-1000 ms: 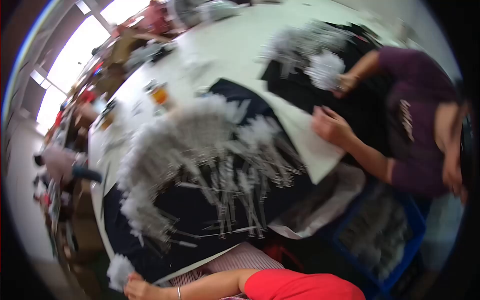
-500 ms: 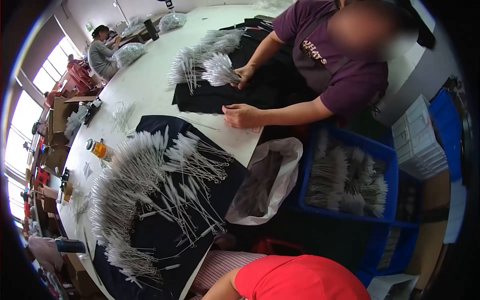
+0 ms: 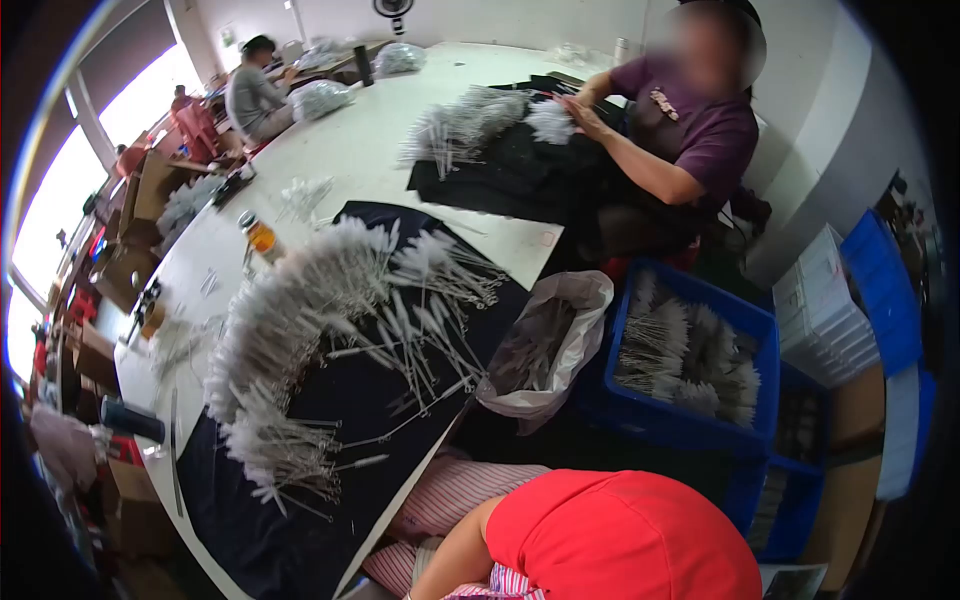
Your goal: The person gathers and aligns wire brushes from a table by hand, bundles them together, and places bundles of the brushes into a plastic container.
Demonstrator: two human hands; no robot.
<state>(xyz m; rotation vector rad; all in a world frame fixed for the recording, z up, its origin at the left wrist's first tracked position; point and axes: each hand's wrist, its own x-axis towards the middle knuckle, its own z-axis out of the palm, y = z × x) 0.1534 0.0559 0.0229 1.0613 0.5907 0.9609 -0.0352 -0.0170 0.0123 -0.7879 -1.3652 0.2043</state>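
Observation:
Neither of my hands shows; only a bare forearm and a red sleeve are at the bottom edge, beside striped cloth. White-bristled wire brushes [image 3: 300, 300] lie in a long curved heap on a dark cloth [image 3: 240, 510] over the table before me. Looser brushes [image 3: 425, 335] are scattered right of the heap, their looped wire ends pointing mostly to the lower right. Across the table, a co-worker in a purple shirt [image 3: 700, 130] has both hands together at a bunch of brushes [image 3: 550, 121], near another brush pile [image 3: 465, 125] on black cloth.
A jar with an orange label [image 3: 258, 238] stands on the white table [image 3: 350, 140]. Right of the table are a white plastic bag [image 3: 585, 330] and a blue crate [image 3: 770, 380] holding brushes. Another person [image 3: 255, 95] sits at the far left. White crates [image 3: 825, 310] are stacked at right.
My hand, which held a white bunch at the lower left, has left the view. The co-worker's hands have come together at their bunch. The view has shifted and sharpened.

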